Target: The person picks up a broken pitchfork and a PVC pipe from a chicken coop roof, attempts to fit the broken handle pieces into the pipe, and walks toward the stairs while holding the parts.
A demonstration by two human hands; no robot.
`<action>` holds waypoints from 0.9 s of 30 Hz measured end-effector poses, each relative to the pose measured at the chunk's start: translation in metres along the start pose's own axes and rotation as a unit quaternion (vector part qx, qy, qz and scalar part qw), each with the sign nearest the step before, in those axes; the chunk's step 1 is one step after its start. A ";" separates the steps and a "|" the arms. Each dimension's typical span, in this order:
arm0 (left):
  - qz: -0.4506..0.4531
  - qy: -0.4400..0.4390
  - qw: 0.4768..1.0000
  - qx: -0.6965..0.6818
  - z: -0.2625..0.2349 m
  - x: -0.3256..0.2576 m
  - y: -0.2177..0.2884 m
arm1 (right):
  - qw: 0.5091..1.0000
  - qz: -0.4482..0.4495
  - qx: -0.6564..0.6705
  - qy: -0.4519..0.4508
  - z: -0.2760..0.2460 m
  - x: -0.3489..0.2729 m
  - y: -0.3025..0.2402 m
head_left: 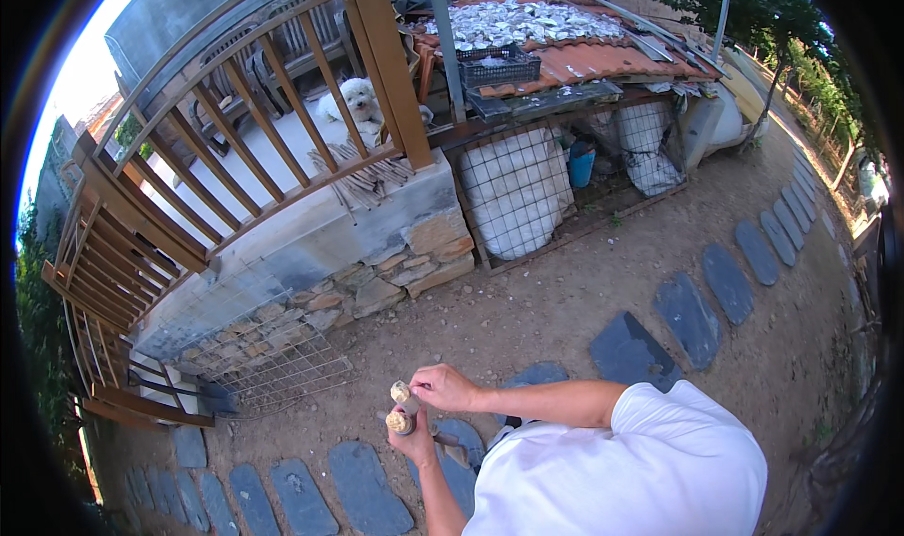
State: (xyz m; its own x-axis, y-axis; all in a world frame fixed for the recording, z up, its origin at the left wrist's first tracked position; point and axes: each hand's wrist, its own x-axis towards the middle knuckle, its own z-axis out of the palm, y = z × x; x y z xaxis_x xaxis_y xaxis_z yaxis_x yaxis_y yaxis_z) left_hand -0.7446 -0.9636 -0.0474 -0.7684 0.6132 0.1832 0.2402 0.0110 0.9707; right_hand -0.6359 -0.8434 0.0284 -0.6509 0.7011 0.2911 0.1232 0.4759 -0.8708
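My left hand (414,444) is closed around a small, dark-sided round container (400,423) with a lumpy cream-yellow top. Just beyond it is a second, paler thing with a similar cream-yellow top (400,392), standing close against the first. What supports this second one is partly hidden, and I cannot tell its kind. My right hand (444,387) comes across from the right, its fingers pinched together beside the second top. Whatever sits between those fingertips is too small to make out.
Slate stepping stones (306,500) cross the dirt ground. A wire mesh panel (282,371) leans at the stone wall (377,296). Above are a wooden railing (240,103), a white dog (358,100) and a bundle of sticks (363,178). A black crate (499,68) sits near roof tiles.
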 end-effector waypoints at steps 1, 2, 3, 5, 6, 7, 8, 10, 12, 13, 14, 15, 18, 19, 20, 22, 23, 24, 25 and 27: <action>-0.002 -0.004 1.000 0.001 0.000 0.001 0.000 | 1.000 0.004 0.008 -0.006 -0.002 0.001 0.001; -0.004 -0.008 1.000 -0.007 -0.001 0.001 0.000 | 1.000 0.007 0.015 -0.013 -0.003 0.001 0.001; -0.006 -0.011 1.000 -0.015 -0.003 0.002 0.001 | 0.999 0.007 0.030 -0.029 -0.005 0.002 0.001; -0.021 -0.023 0.999 -0.026 -0.009 0.004 0.004 | 0.996 0.006 0.058 -0.063 -0.007 0.004 0.001; -0.035 -0.034 0.998 -0.026 -0.015 0.003 0.010 | 0.992 0.009 0.097 -0.084 -0.007 0.004 0.004; -0.050 -0.045 0.997 -0.027 -0.021 0.003 0.014 | 0.985 0.011 0.137 -0.104 -0.006 0.004 0.008; -0.046 -0.060 0.996 -0.038 -0.023 0.006 0.009 | 0.976 0.013 0.176 -0.125 -0.006 0.003 0.012; -0.043 -0.085 0.994 -0.049 -0.036 0.007 -0.001 | 0.957 0.011 0.230 -0.174 -0.007 -0.001 0.015; -0.027 -0.102 0.993 -0.043 -0.047 0.007 0.010 | 0.932 0.024 0.287 -0.219 -0.006 -0.002 0.017; -0.020 -0.112 0.993 -0.043 -0.049 0.006 0.015 | 0.923 0.046 0.316 -0.217 -0.001 -0.006 0.017; -0.017 -0.114 0.993 -0.037 -0.052 0.005 0.013 | 0.912 0.069 0.343 -0.213 0.004 -0.009 0.018; -0.011 -0.111 0.993 -0.033 -0.055 0.005 0.009 | 0.900 0.088 0.369 -0.214 0.008 -0.009 0.015; -0.014 -0.100 0.995 -0.027 -0.060 0.004 0.005 | 0.929 0.074 0.295 -0.210 0.015 -0.008 0.012; -0.029 -0.088 0.995 -0.023 -0.063 0.001 0.010 | 0.937 0.069 0.272 -0.210 0.015 -0.007 0.005; -0.043 -0.075 0.996 -0.019 -0.064 -0.001 0.015 | 0.943 0.064 0.248 -0.210 0.014 -0.004 0.000; -0.048 -0.066 0.996 -0.032 -0.066 -0.003 0.018 | 0.961 0.050 0.173 -0.211 0.012 0.004 -0.010; -0.053 -0.058 0.996 -0.038 -0.067 -0.005 0.019 | 0.961 0.054 0.171 -0.210 0.013 0.007 -0.013; -0.079 -0.049 0.995 -0.047 -0.069 -0.008 0.015 | 0.959 0.059 0.173 -0.217 0.016 0.009 -0.019; -0.104 -0.038 0.992 -0.057 -0.070 -0.008 0.012 | 0.958 0.060 0.160 -0.231 0.012 0.013 -0.023; -0.085 -0.048 0.992 -0.073 -0.070 -0.010 0.026 | 0.946 0.088 0.131 -0.285 0.008 0.020 -0.029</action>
State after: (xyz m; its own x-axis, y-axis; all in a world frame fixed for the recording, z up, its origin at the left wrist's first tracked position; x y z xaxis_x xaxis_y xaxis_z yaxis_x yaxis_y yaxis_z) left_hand -0.7723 -1.0251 -0.0127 -0.7282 0.6853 0.0049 0.0175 0.0115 0.9998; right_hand -0.6584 -0.8477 0.0558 -0.9448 0.3217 -0.0626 0.1256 0.1790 -0.9758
